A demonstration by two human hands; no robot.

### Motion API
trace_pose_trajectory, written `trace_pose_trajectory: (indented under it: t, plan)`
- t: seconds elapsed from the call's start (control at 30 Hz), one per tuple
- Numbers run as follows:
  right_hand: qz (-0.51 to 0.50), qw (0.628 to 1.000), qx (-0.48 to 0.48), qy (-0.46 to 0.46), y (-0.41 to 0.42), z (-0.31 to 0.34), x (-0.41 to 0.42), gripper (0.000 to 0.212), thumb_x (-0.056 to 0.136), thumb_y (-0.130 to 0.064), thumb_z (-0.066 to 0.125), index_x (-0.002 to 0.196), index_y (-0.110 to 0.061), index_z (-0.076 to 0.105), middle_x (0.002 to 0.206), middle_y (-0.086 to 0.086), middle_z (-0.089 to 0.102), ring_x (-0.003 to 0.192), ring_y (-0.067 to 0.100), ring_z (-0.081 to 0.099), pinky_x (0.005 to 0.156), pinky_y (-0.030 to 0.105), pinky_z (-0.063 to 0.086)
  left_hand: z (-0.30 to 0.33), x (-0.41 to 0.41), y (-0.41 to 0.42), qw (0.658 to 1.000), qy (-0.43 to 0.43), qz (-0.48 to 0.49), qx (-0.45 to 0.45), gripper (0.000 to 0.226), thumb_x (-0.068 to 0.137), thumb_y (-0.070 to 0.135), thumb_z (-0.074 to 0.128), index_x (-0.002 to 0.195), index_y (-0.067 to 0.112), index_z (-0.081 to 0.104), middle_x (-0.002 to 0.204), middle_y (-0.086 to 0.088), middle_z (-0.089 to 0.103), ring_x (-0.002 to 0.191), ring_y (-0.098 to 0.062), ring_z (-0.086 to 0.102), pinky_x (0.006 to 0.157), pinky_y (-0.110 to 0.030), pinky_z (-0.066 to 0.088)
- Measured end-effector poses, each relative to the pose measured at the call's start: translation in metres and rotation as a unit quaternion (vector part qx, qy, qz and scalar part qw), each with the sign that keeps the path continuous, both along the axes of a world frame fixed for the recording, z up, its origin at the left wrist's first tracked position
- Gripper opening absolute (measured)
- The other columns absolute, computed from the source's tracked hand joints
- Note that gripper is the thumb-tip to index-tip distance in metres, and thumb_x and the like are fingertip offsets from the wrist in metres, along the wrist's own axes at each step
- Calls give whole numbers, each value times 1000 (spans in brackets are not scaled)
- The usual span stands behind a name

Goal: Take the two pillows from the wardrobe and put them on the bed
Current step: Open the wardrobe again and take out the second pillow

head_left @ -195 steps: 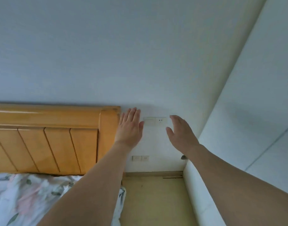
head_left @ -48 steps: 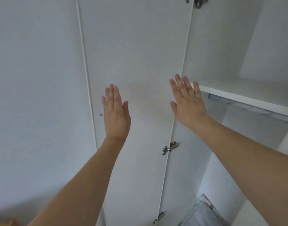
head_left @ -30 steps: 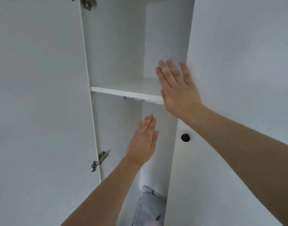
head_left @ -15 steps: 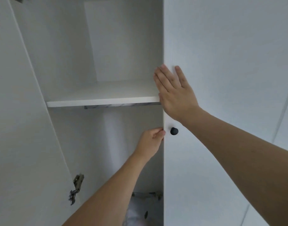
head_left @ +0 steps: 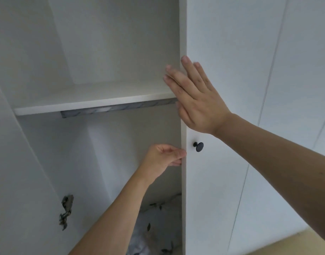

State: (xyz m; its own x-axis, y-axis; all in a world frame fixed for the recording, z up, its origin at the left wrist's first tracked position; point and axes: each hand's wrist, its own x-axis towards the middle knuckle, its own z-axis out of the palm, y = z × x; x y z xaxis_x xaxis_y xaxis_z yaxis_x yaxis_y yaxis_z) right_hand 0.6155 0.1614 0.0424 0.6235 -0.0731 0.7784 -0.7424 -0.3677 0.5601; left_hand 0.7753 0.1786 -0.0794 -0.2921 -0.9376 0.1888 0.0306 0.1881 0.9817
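The white wardrobe stands with its left door (head_left: 20,162) swung open and its right door (head_left: 213,181) nearly closed. My left hand (head_left: 163,159) pinches the inner edge of the right door, just left of its black knob (head_left: 198,146). My right hand (head_left: 196,100) lies flat with fingers spread on the door's front near the edge, above the knob. A pillow in white floral fabric (head_left: 158,227) lies low inside the wardrobe, partly hidden by my left forearm and the door. A second pillow is not visible.
An empty white shelf (head_left: 95,100) crosses the wardrobe at hand height, with a marbled strip (head_left: 119,109) beneath it. A metal hinge (head_left: 66,210) sits on the open left door. More closed white doors (head_left: 295,107) extend right; yellowish floor (head_left: 295,243) shows at bottom right.
I turned from the bed's headboard to the wardrobe. My left hand dropped and closed on the right door's edge; my right hand stays flat on the door. The view shifted slightly right.
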Motion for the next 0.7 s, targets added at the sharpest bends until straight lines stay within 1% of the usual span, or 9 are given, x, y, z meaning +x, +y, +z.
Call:
trace_pose_trajectory:
  t: [0.13,0.27,0.37,0.47,0.53,0.6,0.7]
  plan:
    - [-1,1000,9,19,6,3,-8,56,90,-13,37,144,1,34,153,16,30,142,43,19,118,53,15,4,-4,6,1000,-10,-8,-5,5,82,11,75,77,11,77,79,-12,76,70,-22,72,71,-29,60]
    - [-8,1000,18,14,9,3,-6,56,89,-11,38,144,1,34,153,16,30,142,43,19,118,54,15,2,-3,6,1000,-15,10,-4,3,81,11,75,80,9,77,81,-16,75,71,-23,71,72,-28,60]
    - [-11,1000,17,3,16,1,-6,57,88,-8,39,143,2,35,151,18,32,141,44,20,118,54,16,2,-6,11,1000,-21,10,-17,6,81,12,76,76,15,78,82,-18,75,71,-24,71,71,-27,59]
    - [-14,999,16,-24,33,-3,-12,62,79,1,41,140,5,39,149,21,34,140,47,22,117,56,17,3,-15,19,999,-30,-17,-29,10,80,12,77,72,18,78,76,-11,75,67,-20,71,69,-26,59]
    - [-18,999,15,-22,48,-3,-21,65,74,3,42,139,6,40,148,23,35,139,48,22,116,57,17,1,-27,28,997,-38,-47,-42,11,79,13,78,70,20,78,74,-9,75,66,-17,71,70,-27,59]
    - [-25,999,21,-10,64,-2,-37,64,76,1,41,139,7,40,148,25,35,139,49,22,116,58,16,0,-40,39,995,-40,-74,-59,10,79,14,79,70,20,79,73,-7,76,66,-14,70,72,-26,58]
    - [-45,999,22,-9,91,0,-65,62,78,0,40,140,8,38,148,26,33,139,50,21,115,59,18,-4,-64,53,987,-53,-100,-114,10,78,21,80,69,24,78,70,1,75,66,-8,70,68,-17,52]
